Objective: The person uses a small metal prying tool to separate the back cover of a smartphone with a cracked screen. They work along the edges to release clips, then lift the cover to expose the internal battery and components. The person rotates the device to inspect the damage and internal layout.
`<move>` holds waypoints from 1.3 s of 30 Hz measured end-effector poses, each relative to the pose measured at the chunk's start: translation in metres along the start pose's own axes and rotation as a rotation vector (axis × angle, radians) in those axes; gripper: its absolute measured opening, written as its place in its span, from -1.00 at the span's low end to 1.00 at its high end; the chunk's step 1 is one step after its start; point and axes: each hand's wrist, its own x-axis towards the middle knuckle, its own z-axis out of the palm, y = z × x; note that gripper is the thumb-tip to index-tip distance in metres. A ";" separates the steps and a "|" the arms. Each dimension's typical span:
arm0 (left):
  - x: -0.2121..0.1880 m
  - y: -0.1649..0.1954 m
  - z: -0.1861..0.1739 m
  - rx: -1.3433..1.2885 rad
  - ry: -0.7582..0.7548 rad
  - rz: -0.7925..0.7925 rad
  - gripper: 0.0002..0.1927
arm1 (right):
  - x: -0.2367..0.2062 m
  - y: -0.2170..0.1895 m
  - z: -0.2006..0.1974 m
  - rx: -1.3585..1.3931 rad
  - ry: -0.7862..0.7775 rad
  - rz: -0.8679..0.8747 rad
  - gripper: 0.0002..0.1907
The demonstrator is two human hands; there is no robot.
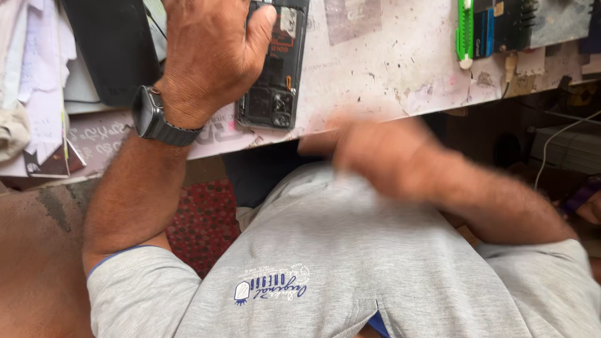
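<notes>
We've got our left hand [210, 53] spread flat over the opened black smartphone with its back cover off and circuitry bare [275, 69], pinning it on the scuffed pale worktop [388, 69] right at the near edge. Our right hand [382, 156] is a blur below the edge, apart from the phone; we cannot tell if it is closed. A green utility knife [464, 31] lies well beyond the right hand. The risk: one nudge and that phone slides off the edge, or the palm presses exposed parts.

Grey printed T-shirt [350, 263]; black wristwatch [150, 116]; bare forearms
</notes>
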 end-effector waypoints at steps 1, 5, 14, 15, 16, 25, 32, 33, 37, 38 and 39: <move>-0.001 0.004 -0.003 0.040 -0.020 -0.030 -0.78 | -0.005 0.006 0.006 -0.143 0.067 0.033 -0.62; -0.004 0.023 -0.013 0.269 0.006 -0.038 -0.62 | -0.004 0.010 0.016 -0.736 0.364 0.134 -0.72; -0.001 0.046 -0.012 0.450 -0.153 -0.103 -0.17 | 0.005 -0.003 -0.003 -0.144 0.356 0.165 -0.90; 0.000 0.046 -0.012 0.421 -0.211 -0.143 -0.13 | 0.005 0.001 -0.001 -0.140 0.273 0.060 -0.91; 0.001 0.047 -0.012 0.427 -0.230 -0.140 -0.11 | 0.006 0.005 0.001 -0.135 0.185 -0.040 -0.91; -0.006 0.050 -0.004 0.349 -0.256 -0.098 0.07 | 0.008 0.043 -0.002 -0.338 0.478 0.212 -0.77; -0.007 0.051 0.002 0.171 -0.170 -0.070 -0.07 | 0.021 0.058 0.002 -0.626 0.543 0.002 -0.87; -0.007 0.051 0.003 0.144 -0.153 -0.059 -0.09 | 0.022 0.058 -0.003 -0.649 0.559 0.002 -0.89; -0.002 0.054 0.007 0.121 -0.169 -0.025 -0.11 | 0.013 0.048 -0.020 -0.629 0.558 0.089 -0.82; -0.002 0.055 0.007 0.110 -0.165 -0.021 -0.11 | 0.011 0.047 -0.020 -0.614 0.564 0.084 -0.83; -0.001 0.057 0.008 0.098 -0.162 -0.018 -0.12 | 0.008 0.045 -0.018 -0.597 0.568 0.081 -0.84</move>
